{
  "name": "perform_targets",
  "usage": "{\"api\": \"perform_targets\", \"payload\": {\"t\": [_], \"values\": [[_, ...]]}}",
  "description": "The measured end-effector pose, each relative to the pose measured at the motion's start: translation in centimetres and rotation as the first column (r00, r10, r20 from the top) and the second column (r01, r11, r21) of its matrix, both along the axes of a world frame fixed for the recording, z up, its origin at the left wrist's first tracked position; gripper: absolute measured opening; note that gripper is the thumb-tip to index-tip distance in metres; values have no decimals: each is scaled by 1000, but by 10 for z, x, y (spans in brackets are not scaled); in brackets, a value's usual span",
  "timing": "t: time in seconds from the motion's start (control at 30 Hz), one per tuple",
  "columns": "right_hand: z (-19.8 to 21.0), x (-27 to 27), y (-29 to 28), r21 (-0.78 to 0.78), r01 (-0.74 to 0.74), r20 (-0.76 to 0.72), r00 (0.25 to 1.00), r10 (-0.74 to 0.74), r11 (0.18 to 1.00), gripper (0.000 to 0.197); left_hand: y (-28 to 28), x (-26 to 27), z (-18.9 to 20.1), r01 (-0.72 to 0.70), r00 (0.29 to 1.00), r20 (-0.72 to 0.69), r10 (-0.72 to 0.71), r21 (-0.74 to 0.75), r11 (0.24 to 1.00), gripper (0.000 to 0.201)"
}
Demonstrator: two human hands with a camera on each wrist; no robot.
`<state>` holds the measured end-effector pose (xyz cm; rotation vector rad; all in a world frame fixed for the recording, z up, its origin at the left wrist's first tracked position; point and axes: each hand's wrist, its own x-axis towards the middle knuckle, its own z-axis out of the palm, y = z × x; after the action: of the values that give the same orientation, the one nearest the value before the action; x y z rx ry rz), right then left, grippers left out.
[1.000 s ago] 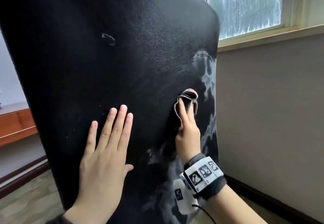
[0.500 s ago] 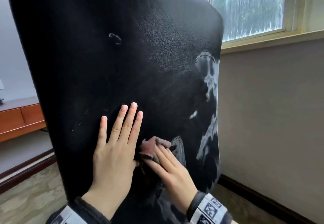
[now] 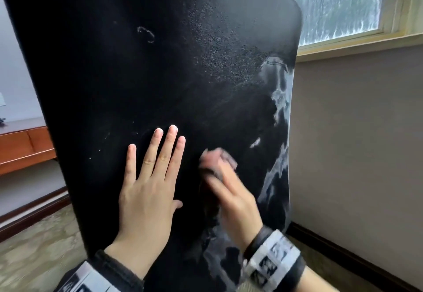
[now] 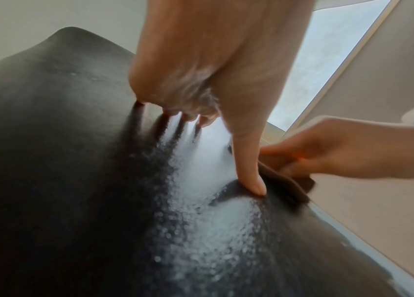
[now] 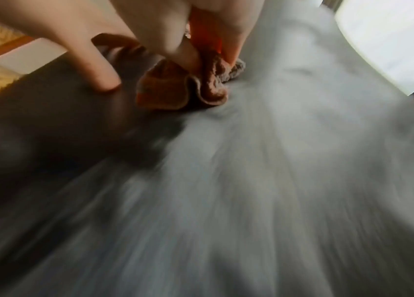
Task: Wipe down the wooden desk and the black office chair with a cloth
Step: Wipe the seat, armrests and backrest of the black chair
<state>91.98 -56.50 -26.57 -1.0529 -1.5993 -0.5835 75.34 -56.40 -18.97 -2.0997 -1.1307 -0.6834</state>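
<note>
1. Black office chair: its backrest fills the head view, upright and leaning slightly away, with a window at two o'clock.
2. The left hand lies flat on the backrest at six o'clock, fingers straight and together, gripping nothing; it looks to be steadying the chair.
3. The right hand, at five o'clock and blurred, presses a bunched brownish-pink cloth against the leather, fingers curled into it.
4. Progress, as a judgement: the chair's back is mid-wipe. Pale streaks remain along the edge at three o'clock, and specks and a ring mark at eleven.
5. The wooden desk sits at nine o'clock, mostly hidden; whether it has been wiped cannot be told.
</note>
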Motion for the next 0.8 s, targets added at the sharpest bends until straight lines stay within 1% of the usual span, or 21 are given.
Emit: {"api": "perform_targets", "payload": {"t": [0.03, 0.07, 0.1, 0.17, 0.23, 0.27, 0.3, 0.33, 0.37, 0.4, 0.43, 0.47, 0.5, 0.53, 0.6, 0.63, 0.67, 0.7, 0.73, 0.77, 0.8], "values": [[18, 8, 5, 16, 16, -56, 998, -15, 1000, 34, 0, -1, -1, -5, 1000, -1, 5, -1, 1000, 133], [27, 12, 9, 43, 38, -85, 996, -34, 998, 37, 0, -1, -1, -16, 1000, -3, 16, 2, 1000, 133], [25, 8, 9, 61, 48, -86, 995, -43, 997, 37, 0, -1, -2, -32, 999, -11, 32, 2, 999, 133], [-16, -11, 5, 46, 50, 8, 999, -50, 998, 35, -1, -1, -3, -74, 997, -37, 74, 7, 997, 132], [-63, -22, -8, -22, -23, 195, 980, 26, 999, 32, -2, -2, -4, -117, 991, -59, 118, 33, 993, 132], [-70, -18, -11, -68, -73, 268, 959, 89, 995, 29, -2, -2, -4, -123, 990, -62, 125, 41, 992, 132], [-65, -12, -10, -61, -110, 279, 952, 123, 992, 26, -1, -2, -5, -118, 991, -59, 120, 42, 992, 131], [-48, -3, -5, -42, -188, 176, 965, 193, 981, 22, -1, -2, -5, -102, 993, -53, 104, 40, 994, 130], [-25, 11, 1, 0, -203, 74, 977, 202, 979, 25, -1, -2, -7, -83, 995, -50, 84, 33, 996, 129], [7, 23, 4, 37, -82, -1, 997, 82, 996, 31, -1, -3, -8, -68, 996, -50, 70, 27, 997, 128], [31, 36, 9, 23, 73, -111, 991, -70, 997, 43, -1, -3, -10, -65, 996, -57, 66, 21, 998, 127], [42, 43, 13, 29, 177, -208, 964, -167, 984, 54, -2, -3, -12, -75, 995, -70, 76, 17, 997, 128], [41, 41, 14, 32, 201, -223, 956, -189, 979, 58, -1, -3, -13, -89, 992, -84, 89, 12, 996, 129], [28, 32, 12, 4, 152, -196, 969, -148, 988, 55, -1, -3, -13, -98, 991, -92, 99, 7, 995, 130], [-27, 3, 0, -12, 39, -66, 997, -40, 999, 49, 0, -3, -13, -111, 989, -92, 112, 13, 994, 131], [-52, -7, -10, -24, 22, -5, 1000, -22, 999, 47, 1, -2, -14, -115, 989, -95, 116, 18, 993, 132], [-63, -7, -14, -38, 50, 45, 998, -49, 998, 51, 1, -2, -15, -110, 989, -91, 112, 27, 994, 132], [-56, 2, -12, -39, 40, 41, 998, -38, 998, 56, 2, -2, -14, -96, 992, -82, 98, 35, 995, 132], [-37, 17, -3, -39, 45, -40, 998, -46, 998, 60, 2, -2, -13, -79, 994, -76, 81, 33, 996, 133], [-10, 34, 7, -90, 59, -175, 982, -74, 994, 65, 1, -2, -13, -66, 995, -77, 68, 26, 997, 132], [22, 51, 16, -150, 69, -336, 935, -116, 986, 71, 2, -3, -13, -55, 995, -78, 57, 26, 998, 131]]}}
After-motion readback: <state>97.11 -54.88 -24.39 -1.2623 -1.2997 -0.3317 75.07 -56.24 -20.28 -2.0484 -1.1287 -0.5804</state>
